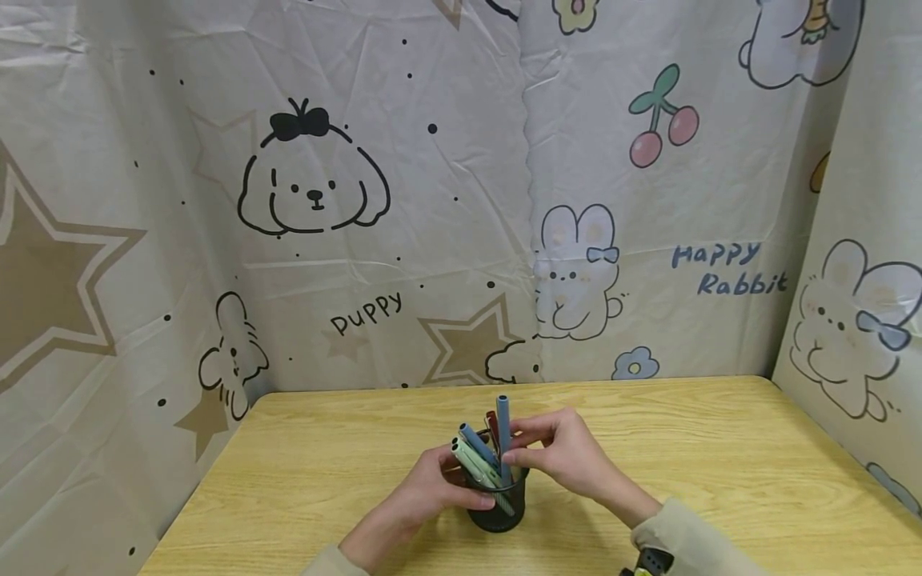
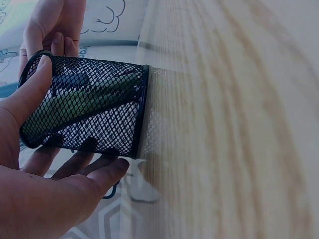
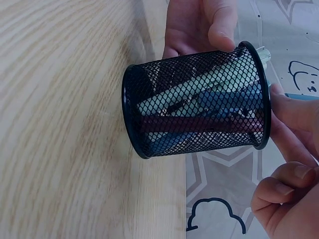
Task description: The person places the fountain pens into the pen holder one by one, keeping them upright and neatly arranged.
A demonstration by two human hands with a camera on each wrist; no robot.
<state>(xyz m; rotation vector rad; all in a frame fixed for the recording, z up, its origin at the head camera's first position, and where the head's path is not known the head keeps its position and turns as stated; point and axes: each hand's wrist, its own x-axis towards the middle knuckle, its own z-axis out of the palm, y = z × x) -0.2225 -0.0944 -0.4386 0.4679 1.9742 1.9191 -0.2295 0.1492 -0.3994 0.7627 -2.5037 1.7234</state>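
A black mesh pen holder (image 1: pixel 497 522) stands upright on the table. My left hand (image 1: pixel 430 486) grips it from the left, with the thumb (image 2: pixel 36 92) along the near side by the rim and the other fingers around the far side. My right hand (image 1: pixel 572 454) pinches a blue pen (image 1: pixel 503 420) between thumb and fingers. This pen stands nearly upright, higher than the others, its lower end within the holder. Leaning left in the holder are light green pens (image 1: pixel 468 460) and another blue pen (image 1: pixel 477 442). A dark red pen (image 1: pixel 493 424) stands behind them.
The light wood table (image 1: pixel 324 464) extends around the holder. A printed cloth (image 1: pixel 446 200) with cartoon animals and stars hangs behind it and along both sides. A dark watch or strap (image 1: pixel 654 560) sits at my right sleeve.
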